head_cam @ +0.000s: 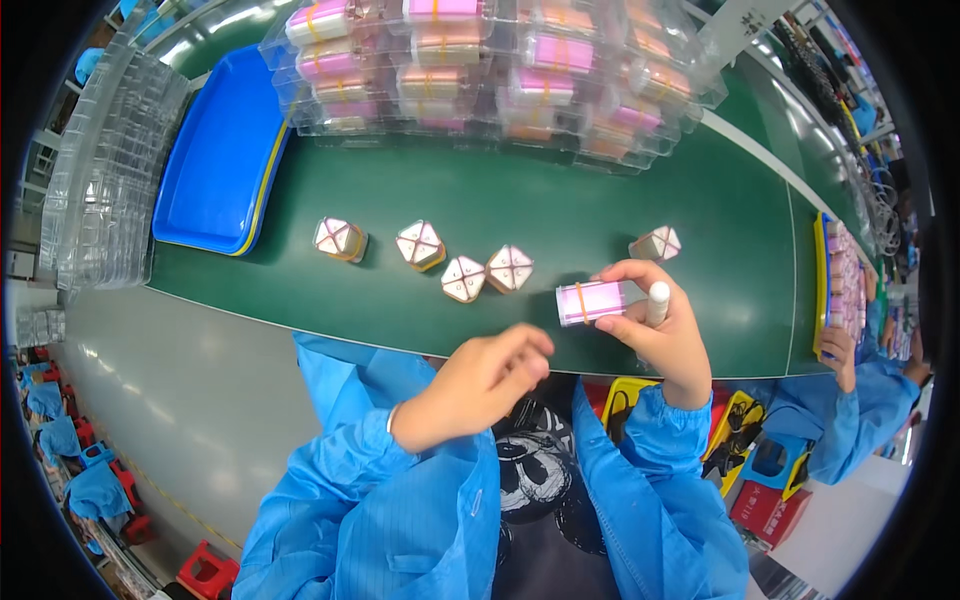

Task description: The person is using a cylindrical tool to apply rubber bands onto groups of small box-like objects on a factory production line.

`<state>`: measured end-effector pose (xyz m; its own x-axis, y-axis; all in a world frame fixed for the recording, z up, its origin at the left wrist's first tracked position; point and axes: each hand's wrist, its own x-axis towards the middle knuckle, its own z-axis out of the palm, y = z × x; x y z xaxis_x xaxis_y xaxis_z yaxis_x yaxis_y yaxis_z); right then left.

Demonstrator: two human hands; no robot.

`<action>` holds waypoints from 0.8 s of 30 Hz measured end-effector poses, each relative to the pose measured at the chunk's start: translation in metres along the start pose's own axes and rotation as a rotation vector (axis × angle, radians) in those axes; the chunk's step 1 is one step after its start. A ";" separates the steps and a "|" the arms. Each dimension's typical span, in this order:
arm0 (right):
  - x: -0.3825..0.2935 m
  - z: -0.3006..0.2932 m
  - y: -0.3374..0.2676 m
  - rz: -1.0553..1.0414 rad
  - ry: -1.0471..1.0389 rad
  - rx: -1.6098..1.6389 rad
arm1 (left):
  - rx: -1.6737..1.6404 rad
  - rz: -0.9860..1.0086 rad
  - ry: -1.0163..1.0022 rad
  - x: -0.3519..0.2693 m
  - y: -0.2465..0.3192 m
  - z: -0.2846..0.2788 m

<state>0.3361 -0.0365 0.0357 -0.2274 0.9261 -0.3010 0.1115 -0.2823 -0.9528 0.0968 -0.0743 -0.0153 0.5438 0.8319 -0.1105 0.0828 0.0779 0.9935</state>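
Note:
My right hand (660,322) holds a pink-and-white bundle (590,303) with an orange rubber band round it, lying on its side between thumb and fingers. A white capped pen or stick (658,303) is also tucked in that hand. My left hand (480,379) hovers at the table's front edge, fingers bent, with nothing visible in it. Similar banded bundles with four triangular white end faces stand on the green table (360,300): one at the left (341,239), one beside it (421,245), a close pair (463,279) in the middle, and one (656,244) beyond my right hand.
Clear plastic trays (457,127) filled with bundles are stacked at the back. Stacked blue trays (217,165) and a tall stack of clear trays (112,172) stand left. At the right, a co-worker's hand (838,349) touches a filled tray (822,285). Yellow bins (626,394) sit below the table.

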 end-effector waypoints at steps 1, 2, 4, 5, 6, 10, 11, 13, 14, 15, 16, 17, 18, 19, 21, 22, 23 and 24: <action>0.003 0.000 0.002 -0.100 0.016 -0.089 | 0.033 0.028 -0.008 -0.002 0.000 0.002; 0.007 0.002 0.003 -0.200 0.031 -0.177 | 0.067 0.056 -0.016 -0.004 0.000 0.004; 0.018 0.008 0.009 -0.384 0.041 -0.365 | 0.133 0.146 0.029 -0.002 0.000 0.007; 0.020 0.012 0.008 -0.414 0.032 -0.458 | 0.173 0.173 0.029 0.001 0.000 0.008; 0.023 0.017 0.005 -0.444 0.020 -0.551 | 0.213 0.198 0.032 0.002 0.000 0.008; 0.021 0.024 -0.012 -0.511 0.074 -0.683 | 0.308 0.309 0.049 0.008 -0.004 0.009; 0.020 0.020 -0.015 -0.558 0.120 -0.689 | 0.315 0.319 0.065 0.009 -0.005 0.009; 0.017 0.007 -0.016 -0.508 0.431 -0.675 | 0.326 0.341 0.095 0.012 -0.006 0.009; 0.019 0.000 -0.016 -0.486 0.584 -0.765 | 0.325 0.324 0.096 0.013 -0.005 0.009; 0.020 -0.008 -0.014 -0.457 0.745 -0.852 | 0.326 0.308 0.090 0.015 -0.003 0.009; 0.021 -0.017 -0.011 -0.354 0.716 -0.812 | 0.325 0.293 0.083 0.016 -0.002 0.009; 0.024 -0.028 -0.006 -0.251 0.687 -0.769 | 0.321 0.304 0.097 0.018 -0.002 0.010; 0.025 -0.031 -0.006 -0.150 0.655 -0.724 | 0.317 0.314 0.112 0.020 -0.004 0.011; 0.022 -0.031 -0.007 -0.139 0.639 -0.724 | 0.313 0.323 0.127 0.022 -0.005 0.012; 0.009 -0.025 -0.012 -0.121 0.603 -0.723 | 0.335 0.334 0.192 0.024 -0.007 0.013; 0.001 -0.023 -0.016 -0.107 0.562 -0.724 | 0.344 0.335 0.223 0.024 -0.007 0.013; -0.009 -0.021 -0.019 -0.158 0.453 -0.717 | 0.366 0.359 0.237 0.024 -0.007 0.013; -0.019 -0.019 -0.020 -0.210 0.341 -0.704 | 0.392 0.379 0.253 0.024 -0.005 0.011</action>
<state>0.3569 -0.0435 0.0608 -0.0160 0.9997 0.0181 0.7078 0.0241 -0.7060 0.1190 -0.0608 -0.0237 0.3837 0.8708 0.3073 0.2499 -0.4182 0.8733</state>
